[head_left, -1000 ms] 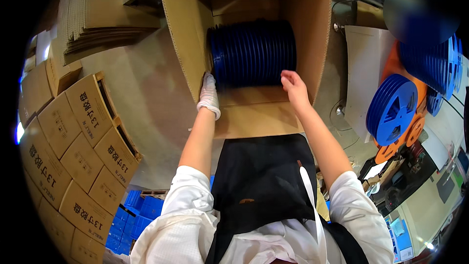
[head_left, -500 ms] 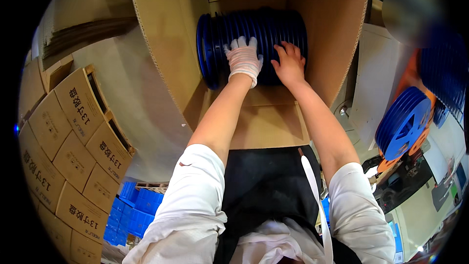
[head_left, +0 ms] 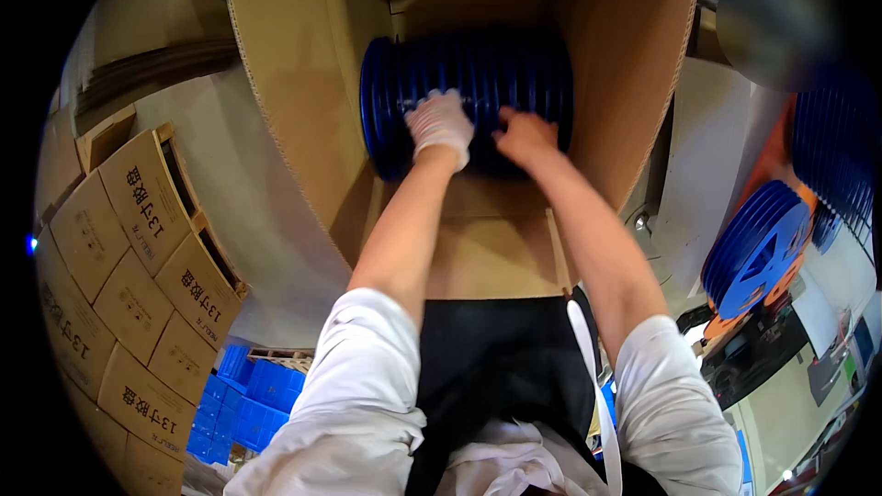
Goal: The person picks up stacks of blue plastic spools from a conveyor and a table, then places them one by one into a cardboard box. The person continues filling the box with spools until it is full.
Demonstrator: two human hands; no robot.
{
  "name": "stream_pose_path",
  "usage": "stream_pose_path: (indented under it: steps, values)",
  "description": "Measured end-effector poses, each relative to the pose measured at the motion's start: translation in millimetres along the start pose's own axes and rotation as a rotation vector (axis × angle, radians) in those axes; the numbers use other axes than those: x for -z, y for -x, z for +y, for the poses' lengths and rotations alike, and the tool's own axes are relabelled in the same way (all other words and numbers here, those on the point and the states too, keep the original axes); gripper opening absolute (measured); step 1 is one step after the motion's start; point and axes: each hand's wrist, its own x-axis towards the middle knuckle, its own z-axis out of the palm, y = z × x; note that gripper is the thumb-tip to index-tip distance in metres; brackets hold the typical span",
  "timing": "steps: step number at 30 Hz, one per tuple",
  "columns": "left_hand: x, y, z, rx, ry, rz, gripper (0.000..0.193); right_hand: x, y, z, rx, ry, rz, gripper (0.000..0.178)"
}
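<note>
Inside the carton (head_left: 620, 73), the blue reels (head_left: 482, 92) lie in a row. The left hand (head_left: 441, 130) and right hand (head_left: 530, 138) curl against them; whether gripping, I cannot tell. Uneven pushing could tilt some.

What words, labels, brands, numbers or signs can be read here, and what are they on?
Stacked brown cardboard cartons at the left: large dark characters with numbers, which I won't copy out.
Same cartons: smaller print and little symbols, too small to read.
Open brown cardboard box in front of the person: no print that I can make out.
Row of round, dark blue reels inside it: none visible.
</note>
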Motion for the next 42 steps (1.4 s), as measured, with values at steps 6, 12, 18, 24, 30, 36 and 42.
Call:
stream_pose_path:
  steps: [6, 12, 18, 24, 30, 36, 42]
  values:
    - [-12, 77, -53, -0.109, -0.089, 0.077, 0.054, -42, 83, -49, 0.061, 0.029, 0.283, 0.051]
    - [-15, 75, -44, -0.257, 0.050, 0.391, 0.055, -37, 77, -28, 0.199, 0.061, 0.542, 0.063]
    - [-13, 48, -51, -0.260, -0.085, 0.470, 0.055, -40, 60, 10, 0.240, 0.022, 0.646, 0.065]
    - [-11, 24, -44, -0.145, 0.097, 0.238, 0.060, -40, 35, 7, 0.157, 0.033, 0.573, 0.062]
    - [-19, 4, -51, -0.059, 0.208, 0.147, 0.066, -42, 24, 15, 0.121, 0.037, 0.473, 0.069]
    - [17, -6, -28, 0.099, 0.107, -0.146, 0.088, -32, 27, 16, 0.078, 0.124, 0.146, 0.085]
    - [37, 25, -55, -0.048, 0.034, 0.107, 0.083, -29, 21, 34, 0.127, 0.077, 0.117, 0.088]
